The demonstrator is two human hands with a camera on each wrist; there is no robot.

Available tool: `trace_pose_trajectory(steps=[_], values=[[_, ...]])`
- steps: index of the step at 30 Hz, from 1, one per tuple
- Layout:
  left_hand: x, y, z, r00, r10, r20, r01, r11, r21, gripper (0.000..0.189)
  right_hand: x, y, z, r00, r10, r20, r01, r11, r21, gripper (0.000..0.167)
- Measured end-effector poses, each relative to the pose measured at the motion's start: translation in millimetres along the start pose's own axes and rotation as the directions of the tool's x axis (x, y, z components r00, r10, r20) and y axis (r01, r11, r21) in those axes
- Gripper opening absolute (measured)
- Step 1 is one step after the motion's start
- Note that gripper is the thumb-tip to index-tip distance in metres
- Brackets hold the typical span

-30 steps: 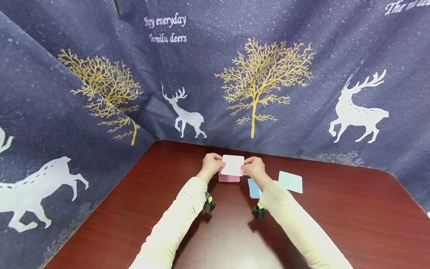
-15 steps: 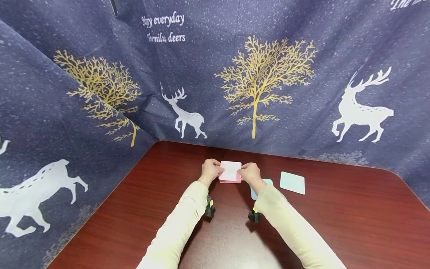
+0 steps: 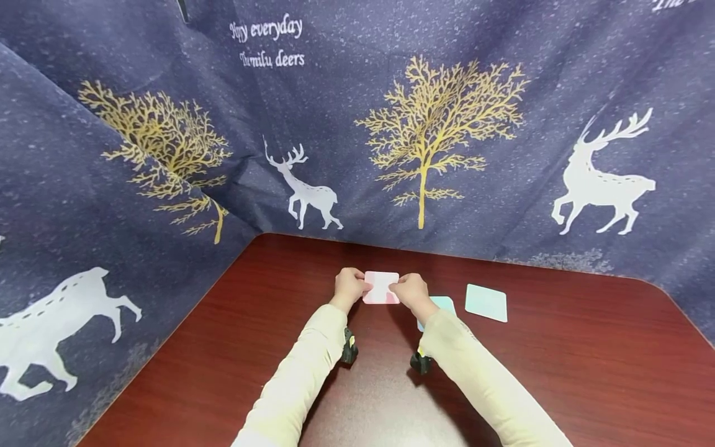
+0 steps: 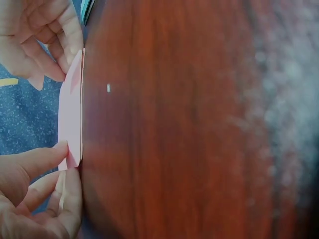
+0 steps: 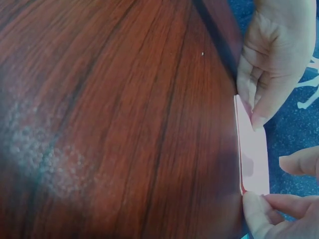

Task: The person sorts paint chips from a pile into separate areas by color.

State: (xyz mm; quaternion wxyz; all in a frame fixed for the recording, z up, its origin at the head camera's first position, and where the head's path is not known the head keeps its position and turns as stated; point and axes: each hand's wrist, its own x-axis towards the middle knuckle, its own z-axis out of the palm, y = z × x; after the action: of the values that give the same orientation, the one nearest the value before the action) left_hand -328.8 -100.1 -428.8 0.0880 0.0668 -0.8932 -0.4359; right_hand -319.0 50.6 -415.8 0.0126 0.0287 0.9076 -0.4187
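A pale pink square card (image 3: 382, 287) with rounded corners lies low over the far part of the table, on or just above a second pink card, whose thin edge (image 4: 82, 107) shows in the left wrist view. My left hand (image 3: 349, 288) pinches the left side of the upper card, thumb on its face (image 5: 253, 149) and fingers at the edge. My right hand (image 3: 411, 290) is at the opposite side. Its fingertips touch the edge there, while the thumb (image 5: 299, 162) stands raised off the card.
Beside my right wrist a light blue card (image 3: 445, 303) is partly hidden by the sleeve. Farther right lies a pale mint card (image 3: 486, 302). The reddish-brown wooden table (image 3: 234, 323) meets a dark blue cloth backdrop (image 3: 357, 205) with deer and trees.
Both hands have lowered the upper card toward me onto or close over the lower pink card, which is now almost wholly covered in the head view. The right hand moved slightly left.
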Motion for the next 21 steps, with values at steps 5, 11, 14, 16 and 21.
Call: trace_pose_trajectory(steps=[5,11,14,16,21], values=[[-0.1,-3.8,1.4,0.998,0.058,-0.012,-0.057,0.998,0.017,0.021,0.6,1.7,0.2,0.999,-0.045,0.005,0.045,0.998,-0.037,0.024],[-0.9,-4.4,2.8,0.998,0.059,-0.005,-0.059,0.998,0.033,0.022,-1.6,0.4,2.2,0.995,-0.099,0.011,0.100,0.989,-0.106,0.023],[-0.8,-4.5,3.2,0.999,0.045,0.001,-0.045,0.999,0.026,0.024,-2.0,0.2,4.0,0.993,-0.116,0.010,0.116,0.986,-0.121,0.018],[-0.5,-4.6,3.3,0.999,0.041,0.004,-0.041,0.999,0.020,0.024,-2.1,0.1,4.8,0.994,-0.113,0.011,0.113,0.987,-0.113,0.019],[0.4,-6.0,2.9,0.999,0.044,0.001,-0.044,0.999,0.000,0.023,-0.9,2.4,5.5,0.995,-0.102,0.016,0.103,0.991,-0.088,0.018]])
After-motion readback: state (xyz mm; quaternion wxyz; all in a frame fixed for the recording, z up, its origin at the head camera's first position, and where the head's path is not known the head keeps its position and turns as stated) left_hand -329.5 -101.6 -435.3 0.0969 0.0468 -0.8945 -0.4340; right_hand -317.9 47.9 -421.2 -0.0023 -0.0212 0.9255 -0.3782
